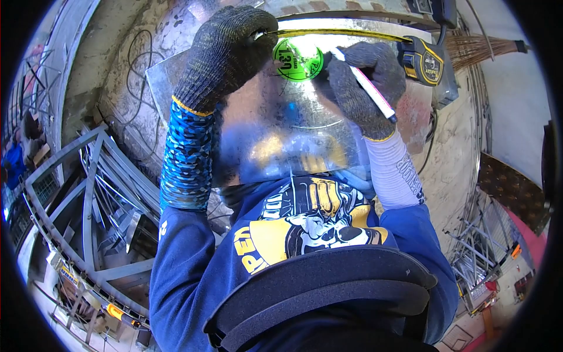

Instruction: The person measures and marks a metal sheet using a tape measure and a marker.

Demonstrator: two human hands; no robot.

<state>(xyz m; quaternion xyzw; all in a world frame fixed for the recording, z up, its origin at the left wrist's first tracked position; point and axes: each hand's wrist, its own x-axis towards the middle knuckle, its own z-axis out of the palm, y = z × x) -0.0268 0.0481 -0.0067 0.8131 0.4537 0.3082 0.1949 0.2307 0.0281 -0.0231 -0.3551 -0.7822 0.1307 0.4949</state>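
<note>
R-grip snug round marker, prob.

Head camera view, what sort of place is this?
Most likely a metal fabrication workshop. A yellow-and-black tape measure is drawn out over a shiny silver metal sheet, and an angular grey metal frame and long, thin metal bars are on the picture's left.

The sheet is glossy, mirror-like metal with a smooth, shiny sticker. The gloves are rough, matt knit cloth. The marker and tape measure have smooth plastic casings.
</note>
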